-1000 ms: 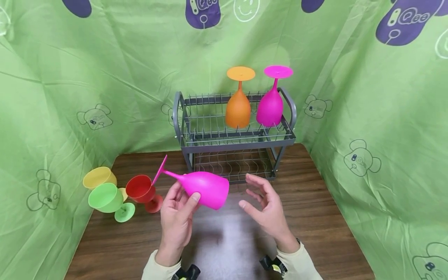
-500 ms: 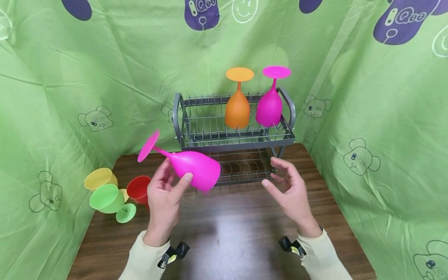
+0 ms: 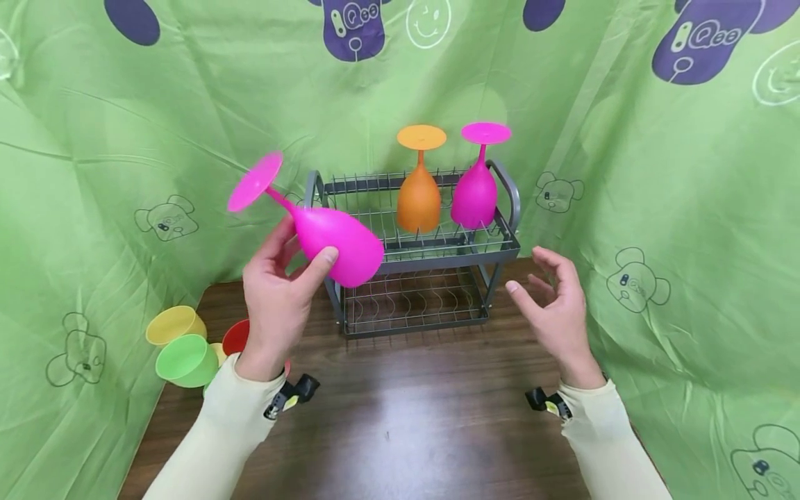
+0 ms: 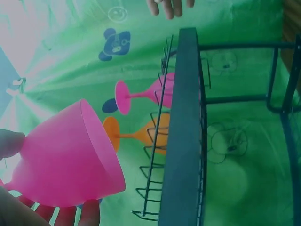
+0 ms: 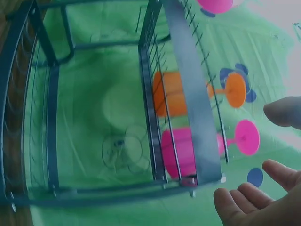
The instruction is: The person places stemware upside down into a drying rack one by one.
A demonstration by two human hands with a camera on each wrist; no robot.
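My left hand [image 3: 275, 298] grips a pink wine glass [image 3: 340, 246] by its bowl, thumb on the near side and fingers behind. The glass is tilted, its foot up to the left and its mouth down to the right, overlapping the left end of the dish rack [image 3: 450, 262] in the head view. In the left wrist view the glass's rim [image 4: 101, 146] faces the rack. My right hand [image 3: 556, 312] holds nothing and hovers right of the rack, fingers loosely bent and thumb apart. Upside down on the upper tier stand an orange wine glass [image 3: 419, 201] and another pink wine glass [image 3: 475, 196].
At the table's left stand a yellow cup [image 3: 175, 325], a green cup [image 3: 186, 361] and a red cup [image 3: 235, 337], the red one partly behind my left forearm. A lower wire shelf [image 3: 412, 302] sits under the upper tier. Green printed cloth [image 3: 637, 208] encloses the table [image 3: 400, 417].
My left hand has lifted the pink wine glass up and to the left, from over the table to the rack's left end. My right hand has moved right and up.
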